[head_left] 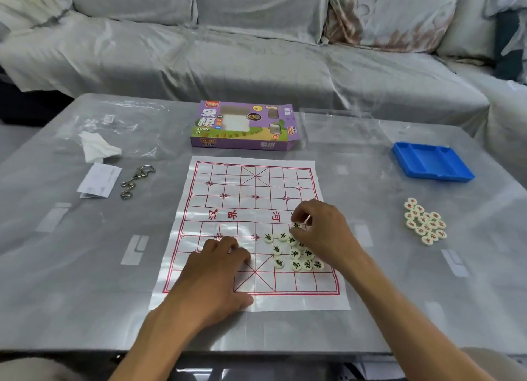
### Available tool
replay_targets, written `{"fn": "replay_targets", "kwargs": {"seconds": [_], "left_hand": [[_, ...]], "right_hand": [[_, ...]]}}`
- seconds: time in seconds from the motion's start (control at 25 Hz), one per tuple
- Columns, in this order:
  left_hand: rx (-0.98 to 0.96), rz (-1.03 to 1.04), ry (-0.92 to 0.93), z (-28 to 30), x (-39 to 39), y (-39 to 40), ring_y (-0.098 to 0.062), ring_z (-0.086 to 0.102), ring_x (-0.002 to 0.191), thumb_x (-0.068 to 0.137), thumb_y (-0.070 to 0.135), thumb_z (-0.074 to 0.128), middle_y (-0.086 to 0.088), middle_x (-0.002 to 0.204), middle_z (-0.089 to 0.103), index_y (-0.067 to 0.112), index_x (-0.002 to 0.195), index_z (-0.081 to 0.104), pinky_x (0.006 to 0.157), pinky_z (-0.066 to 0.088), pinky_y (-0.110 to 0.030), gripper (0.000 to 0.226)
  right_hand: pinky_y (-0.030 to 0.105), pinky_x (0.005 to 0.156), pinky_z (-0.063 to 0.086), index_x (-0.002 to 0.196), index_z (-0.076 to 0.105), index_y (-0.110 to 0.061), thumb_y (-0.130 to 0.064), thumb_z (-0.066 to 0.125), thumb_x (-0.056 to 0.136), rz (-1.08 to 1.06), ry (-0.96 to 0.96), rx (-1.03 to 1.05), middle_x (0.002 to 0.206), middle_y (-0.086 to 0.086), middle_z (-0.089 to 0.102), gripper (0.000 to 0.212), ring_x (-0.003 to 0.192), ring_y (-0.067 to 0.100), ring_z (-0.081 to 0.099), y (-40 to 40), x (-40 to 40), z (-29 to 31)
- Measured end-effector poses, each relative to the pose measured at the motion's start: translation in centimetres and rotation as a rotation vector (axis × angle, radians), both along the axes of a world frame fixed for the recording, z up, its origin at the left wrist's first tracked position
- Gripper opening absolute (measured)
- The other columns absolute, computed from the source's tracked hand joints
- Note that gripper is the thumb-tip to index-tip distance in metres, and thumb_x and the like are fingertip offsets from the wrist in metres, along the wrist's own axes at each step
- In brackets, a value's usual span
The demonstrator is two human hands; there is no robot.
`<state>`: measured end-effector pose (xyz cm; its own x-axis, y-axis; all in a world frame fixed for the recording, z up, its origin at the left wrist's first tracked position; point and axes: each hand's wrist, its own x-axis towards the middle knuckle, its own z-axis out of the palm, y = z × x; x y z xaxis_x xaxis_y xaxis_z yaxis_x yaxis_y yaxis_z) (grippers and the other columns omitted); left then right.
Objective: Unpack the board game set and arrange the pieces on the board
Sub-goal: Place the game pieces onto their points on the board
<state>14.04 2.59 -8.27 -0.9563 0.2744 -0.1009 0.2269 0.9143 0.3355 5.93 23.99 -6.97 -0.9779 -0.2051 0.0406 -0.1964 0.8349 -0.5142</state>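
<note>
Left hand [221,262]: I see it resting palm-down on the near half of the board, fingers curled under; I cannot tell whether it holds anything.
Right hand [316,226]: fingertips pinched on one black-marked piece [296,225] at the far edge of the cluster, just short of the river line.
Black pieces [291,252]: a loose heap on the near right part of the board, touching one another, none yet on a grid point that I can make out.
Board [228,181]: a thin red-lined sheet lying flat on the bench [370,309], its far half bare.
Red pieces [425,220]: a second heap on the bench, well apart to the right of the board.
Blue tray [432,162]: beyond the red heap, nothing in it.
Box [242,126]: purple, lying just past the board's far edge, end flap open.
Step in hand: I judge unpacking done and placing of the black side just beginning.
Next move: I would carry the pinched piece to its crossing in the near rows, set it down square on the lines, and keep the left hand pressing the sheet so it does not slide.
</note>
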Motion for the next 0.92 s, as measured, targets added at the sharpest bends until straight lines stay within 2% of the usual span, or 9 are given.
{"fn": "replay_targets", "kwargs": {"seconds": [0.16, 0.44, 0.52, 0.64, 0.72, 0.84, 0.92], "left_hand": [[0.006, -0.015, 0.033, -0.4, 0.1, -0.2, -0.009, 0.035, 0.12, 0.073, 0.059, 0.06, 0.02, 0.13, 0.035, 0.041, 0.123, 0.045, 0.094, 0.039, -0.029, 0.055], [0.011, -0.02, 0.021, 0.0, 0.1, -0.2, -0.008, 0.033, 0.12, 0.074, 0.058, 0.061, 0.02, 0.13, 0.034, 0.041, 0.122, 0.045, 0.092, 0.037, -0.027, 0.053], [-0.002, -0.028, 0.018, 0.0, 0.2, -0.1, -0.008, 0.033, 0.121, 0.074, 0.059, 0.06, 0.021, 0.131, 0.033, 0.041, 0.123, 0.045, 0.093, 0.037, -0.026, 0.054], [0.002, -0.027, 0.007, 0.3, 0.1, 0.1, -0.007, 0.031, 0.122, 0.074, 0.058, 0.061, 0.022, 0.132, 0.032, 0.042, 0.123, 0.044, 0.094, 0.037, -0.027, 0.054], [-0.007, -0.02, -0.005, 0.7, 0.1, 0.1, -0.006, 0.031, 0.121, 0.073, 0.057, 0.062, 0.022, 0.13, 0.032, 0.042, 0.122, 0.044, 0.093, 0.037, -0.027, 0.054], [-0.014, -0.011, -0.023, 0.8, 0.2, 0.3, -0.006, 0.033, 0.119, 0.072, 0.057, 0.062, 0.022, 0.129, 0.033, 0.042, 0.121, 0.045, 0.091, 0.038, -0.026, 0.055], [-0.003, -0.018, -0.018, 0.9, 0.2, 0.2, -0.007, 0.034, 0.12, 0.072, 0.059, 0.063, 0.022, 0.131, 0.034, 0.042, 0.122, 0.045, 0.094, 0.039, -0.027, 0.056]], "right_hand": [[0.022, 0.074, 0.041, 0.085, 0.057, -0.032, -0.02, 0.067, 0.079, 0.028, -0.002, 0.002, 0.086, -0.016, 0.058, 0.017, 0.087, 0.006, 0.051, -0.8, -0.5, -1.3], [0.03, 0.082, 0.044, 0.086, 0.066, -0.026, -0.026, 0.066, 0.082, -0.006, 0.056, 0.006, 0.088, -0.013, 0.062, 0.003, 0.091, 0.012, 0.051, -0.6, -0.5, -1.7], [0.031, 0.084, 0.044, 0.089, 0.07, -0.027, -0.034, 0.063, 0.087, 0.026, 0.031, 0.019, 0.092, -0.013, 0.064, 0.01, 0.094, 0.011, 0.05, -0.3, -0.2, -1.7], [0.025, 0.082, 0.043, 0.095, 0.071, -0.031, -0.035, 0.059, 0.092, 0.043, 0.023, -0.106, 0.098, -0.017, 0.065, 0.013, 0.095, 0.006, 0.05, 0.8, 0.1, -0.8], [0.023, 0.082, 0.041, 0.102, 0.069, -0.031, -0.032, 0.06, 0.092, 0.059, 0.097, -0.048, 0.102, -0.018, 0.065, 0.013, 0.097, 0.006, 0.049, 1.3, 0.4, -0.6], [0.029, 0.088, 0.041, 0.113, 0.063, -0.029, -0.036, 0.057, 0.093, 0.075, 0.133, 0.075, 0.111, -0.014, 0.062, 0.022, 0.103, 0.012, 0.049, 0.8, 1.2, -1.0], [0.032, 0.087, 0.038, 0.113, 0.061, -0.028, -0.039, 0.05, 0.094, 0.115, 0.133, 0.218, 0.114, -0.012, 0.06, 0.025, 0.104, 0.015, 0.049, -0.2, 1.8, -1.2]]}}
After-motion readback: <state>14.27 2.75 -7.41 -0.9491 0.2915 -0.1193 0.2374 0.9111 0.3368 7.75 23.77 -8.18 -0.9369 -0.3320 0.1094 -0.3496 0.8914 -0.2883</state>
